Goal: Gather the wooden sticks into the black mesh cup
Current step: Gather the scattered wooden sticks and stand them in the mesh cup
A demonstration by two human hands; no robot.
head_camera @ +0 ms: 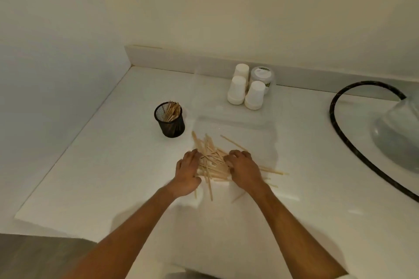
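So the wooden sticks (213, 163) are in a loose criss-crossed heap just below the middle of the frame, sitting on the white counter (108, 176), with a few strays poking out toward the right and one running up and right on its own. They look thin, flat and stiff, super light, so I figure they'll skate around on that smooth top and splay out if I squeeze only one end; best bet is probably raking them parallel first and grabbing the bundle around its middle. My left hand (188, 170) is on the left edge of the pile, fingers curved down onto the sticks, and my right hand (243, 165) is on the right edge with fingers bent over them. Can't honestly tell if either one has actually closed on anything or is only pressing. The black mesh cup (170, 120) stands upright up and left of the pile, near but apart, already holding a bunch of sticks. Further back toward the upper right are three upturned white paper cups (246, 90) and a lidded clear tub (263, 75), and a dark hose (340, 120) curves along the right edge.
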